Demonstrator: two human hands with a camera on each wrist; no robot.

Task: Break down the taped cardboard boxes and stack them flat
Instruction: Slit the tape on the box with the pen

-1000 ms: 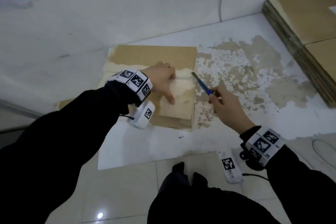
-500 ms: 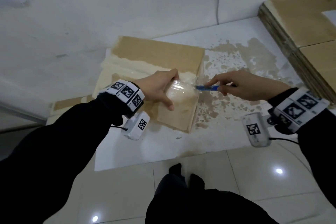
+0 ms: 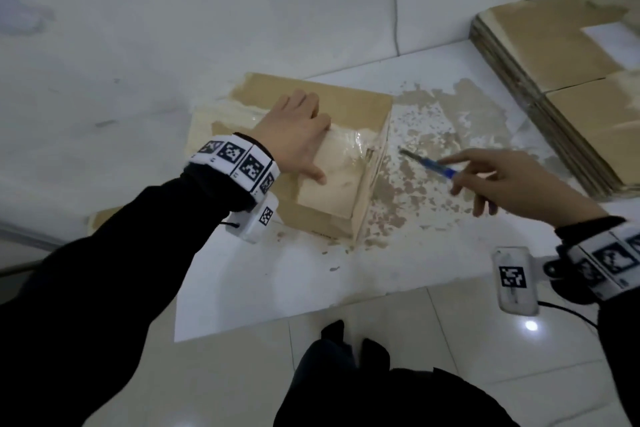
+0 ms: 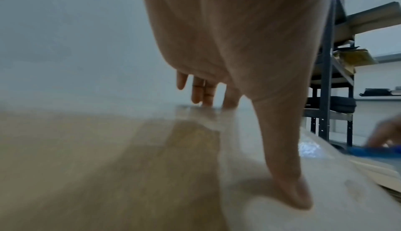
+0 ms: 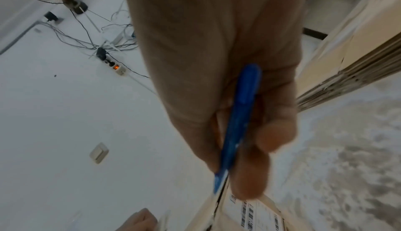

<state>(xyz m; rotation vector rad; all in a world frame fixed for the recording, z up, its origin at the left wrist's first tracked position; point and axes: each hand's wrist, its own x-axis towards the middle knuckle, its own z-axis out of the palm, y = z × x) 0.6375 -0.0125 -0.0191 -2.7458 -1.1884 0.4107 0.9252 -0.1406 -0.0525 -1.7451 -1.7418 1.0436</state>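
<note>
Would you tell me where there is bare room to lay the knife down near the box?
Free: the white sheet in front of the box. Crowded: the strip between the box and flattened stack, where the right hand holds the knife.

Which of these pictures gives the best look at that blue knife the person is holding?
The head view: it shows the whole blue knife, blade out, held by the right hand just clear of the taped box. The right wrist view shows only its handle, blurred; the left wrist view shows a blue smear at the edge.
</note>
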